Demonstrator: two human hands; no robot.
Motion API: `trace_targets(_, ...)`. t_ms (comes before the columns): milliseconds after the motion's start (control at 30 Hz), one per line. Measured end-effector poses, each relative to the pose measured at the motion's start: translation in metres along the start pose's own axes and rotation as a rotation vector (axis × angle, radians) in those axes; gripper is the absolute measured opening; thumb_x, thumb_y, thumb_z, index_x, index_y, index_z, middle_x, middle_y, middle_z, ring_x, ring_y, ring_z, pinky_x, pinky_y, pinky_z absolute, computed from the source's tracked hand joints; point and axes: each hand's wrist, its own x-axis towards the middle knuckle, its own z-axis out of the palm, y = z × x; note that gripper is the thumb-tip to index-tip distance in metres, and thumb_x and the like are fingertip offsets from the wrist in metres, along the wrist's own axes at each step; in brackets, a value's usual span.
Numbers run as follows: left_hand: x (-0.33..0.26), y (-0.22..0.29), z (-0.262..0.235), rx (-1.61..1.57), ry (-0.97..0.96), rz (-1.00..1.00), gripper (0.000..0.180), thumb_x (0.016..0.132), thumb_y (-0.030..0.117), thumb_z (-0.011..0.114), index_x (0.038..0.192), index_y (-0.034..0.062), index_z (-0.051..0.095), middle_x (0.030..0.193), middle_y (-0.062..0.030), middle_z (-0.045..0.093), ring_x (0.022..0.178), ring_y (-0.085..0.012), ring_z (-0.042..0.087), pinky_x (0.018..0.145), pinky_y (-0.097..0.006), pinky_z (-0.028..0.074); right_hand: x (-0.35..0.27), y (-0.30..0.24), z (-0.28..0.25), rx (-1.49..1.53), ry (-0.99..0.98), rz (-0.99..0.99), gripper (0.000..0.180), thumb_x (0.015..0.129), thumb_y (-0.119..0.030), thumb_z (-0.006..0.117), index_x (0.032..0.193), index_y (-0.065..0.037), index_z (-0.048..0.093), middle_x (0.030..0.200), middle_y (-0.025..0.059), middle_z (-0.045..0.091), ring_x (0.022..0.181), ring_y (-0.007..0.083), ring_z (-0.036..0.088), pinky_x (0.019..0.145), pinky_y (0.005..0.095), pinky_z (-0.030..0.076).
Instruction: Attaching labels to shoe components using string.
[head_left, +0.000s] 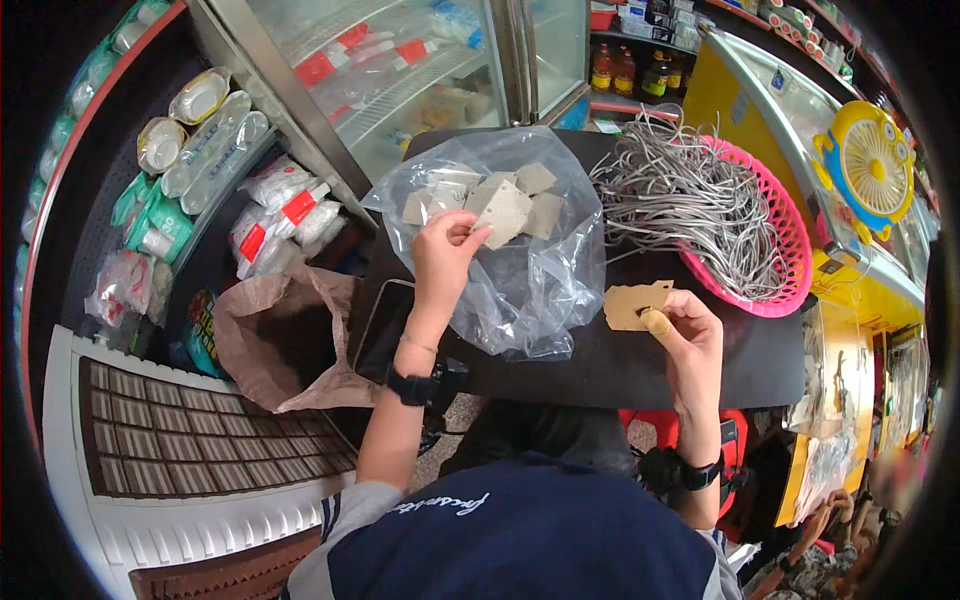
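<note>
Left hand: Over a clear plastic bag (545,305), the left hand (445,255) pinches a grey card (503,213) between thumb and fingertips; whether the card is fully clear of those under it cannot be told.
Right hand: Apart to the right, the right hand (690,335) grips a brown card (636,305) near its right end, thumb on the near face; the thumb tip looks yellowish, perhaps covered.
Loose cards: More grey cards (541,216) lie overlapping on the bag's far half; whether they are inside it cannot be told.
Wire bundle: Grey wires (665,190) spill leftward from a pink basket (797,240) onto the dark table (755,365), beyond the right hand.
Good handling: A light edge pinch should part one card from its neighbours without dragging up the film; a steady right grip, clear of the brown card's corner hole, should prevent bending.
Watch point: Slack plastic could snag a fingertip, and trailing wires could catch a wandering right hand.
</note>
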Motion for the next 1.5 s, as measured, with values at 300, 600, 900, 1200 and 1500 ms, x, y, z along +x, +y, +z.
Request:
trace_targets(300, -0.049, 0.087, 0.004, -0.283, -0.31, -0.227, 0.015, 0.082, 0.005, 0.068, 0.095, -0.0017, 0.065, 0.08, 0.0004, 0.063, 0.074, -0.0047, 0.056, 0.067, -0.019, 0.046, -0.013, -0.02, 0.002, -0.096, -0.234, -0.305, 0.041, 0.065, -0.016, 0.081, 0.095, -0.001, 0.057, 0.109, 0.0108, 0.056, 0.094, 0.0155, 0.056, 0.08, 0.0273, 0.045)
trace_targets(600, -0.065, 0.105, 0.008, -0.366, -0.485, -0.243, 0.017, 0.081, 0.0, 0.067, 0.097, -0.0016, 0.066, 0.085, -0.0025, 0.065, 0.076, -0.0055, 0.058, 0.068, -0.02, 0.048, -0.021, -0.021, 0.013, -0.433, -0.167, -0.202, 0.033, 0.066, 0.015, 0.059, 0.095, 0.0, 0.064, 0.109, 0.009, 0.056, 0.084, 0.0107, 0.06, 0.071, 0.0217, 0.048)
trace_targets(900, -0.07, 0.109, 0.008, -0.482, -0.498, -0.317, 0.018, 0.08, 0.0, 0.069, 0.098, -0.0026, 0.066, 0.086, -0.0054, 0.066, 0.078, -0.0071, 0.061, 0.07, -0.02, 0.049, -0.022, -0.021, 0.017, -0.453, -0.16, -0.18, 0.034, 0.065, 0.016, 0.06, 0.094, -0.001, 0.062, 0.104, 0.0096, 0.061, 0.084, 0.0135, 0.064, 0.073, 0.0244, 0.051)
trace_targets(1200, -0.074, 0.113, 0.011, -0.463, -0.461, -0.295, 0.018, 0.079, -0.001, 0.07, 0.097, -0.0026, 0.066, 0.086, -0.0057, 0.067, 0.077, -0.0076, 0.062, 0.07, -0.02, 0.05, -0.018, -0.025, 0.022, -0.908, -0.291, -0.58, 0.046, 0.052, -0.013, 0.082, 0.094, -0.006, 0.063, 0.114, 0.0115, 0.056, 0.105, 0.0326, 0.053, 0.084, 0.0415, 0.046)
trace_targets(1500, -0.074, 0.108, 0.007, -0.642, -0.42, -0.342, 0.025, 0.08, 0.006, 0.071, 0.103, -0.002, 0.065, 0.095, -0.0067, 0.066, 0.087, -0.0099, 0.061, 0.075, -0.022, 0.05, -0.021, -0.018, 0.03, -0.86, -0.23, -0.669, 0.048, 0.053, -0.008, 0.079, 0.098, -0.004, 0.064, 0.11, 0.0144, 0.058, 0.097, 0.0337, 0.058, 0.081, 0.0403, 0.049)
